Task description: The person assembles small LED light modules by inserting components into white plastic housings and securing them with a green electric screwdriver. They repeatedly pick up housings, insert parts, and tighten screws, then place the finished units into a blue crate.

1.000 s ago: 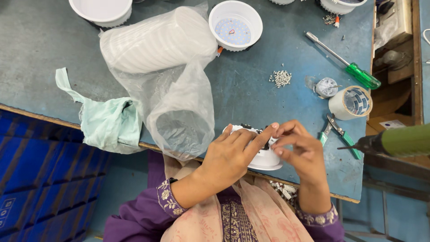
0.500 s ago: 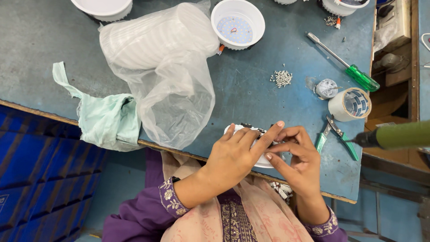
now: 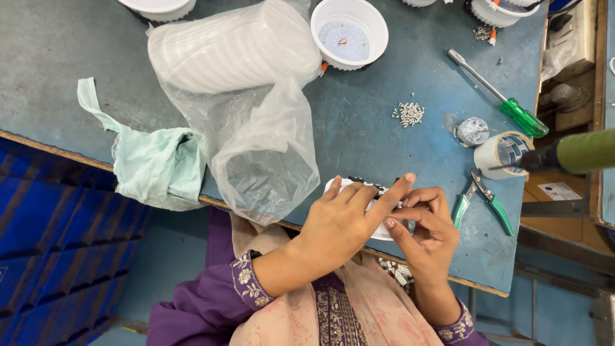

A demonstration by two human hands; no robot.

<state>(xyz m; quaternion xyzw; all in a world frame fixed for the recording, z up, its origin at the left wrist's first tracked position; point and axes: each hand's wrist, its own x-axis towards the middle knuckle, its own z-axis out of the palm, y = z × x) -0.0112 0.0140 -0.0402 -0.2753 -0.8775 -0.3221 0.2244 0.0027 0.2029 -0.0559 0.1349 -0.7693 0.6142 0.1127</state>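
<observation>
My left hand (image 3: pixel 343 224) lies over a round white lamp housing (image 3: pixel 336 186) at the near edge of the blue table (image 3: pixel 359 138), its index finger stretched to the right. Beside it, my right hand (image 3: pixel 426 224) curls its fingers against the same housing, pinching at a small dark part on top. Most of the housing is hidden under both hands. A small pile of silver screws (image 3: pixel 409 113) lies farther back on the table.
A clear plastic bag holding stacked white covers (image 3: pixel 237 57) lies at the left, with a pale green cloth (image 3: pixel 150 163) beside it. A white lamp bowl (image 3: pixel 349 32), a green-handled screwdriver (image 3: pixel 506 106), a tape roll (image 3: pixel 503 152), green pliers (image 3: pixel 480 198) and a hanging green power driver (image 3: pixel 576 152) are around.
Both hands have shifted slightly on the housing, the fingers of the right hand curling closer over it. The view has drifted a little.
</observation>
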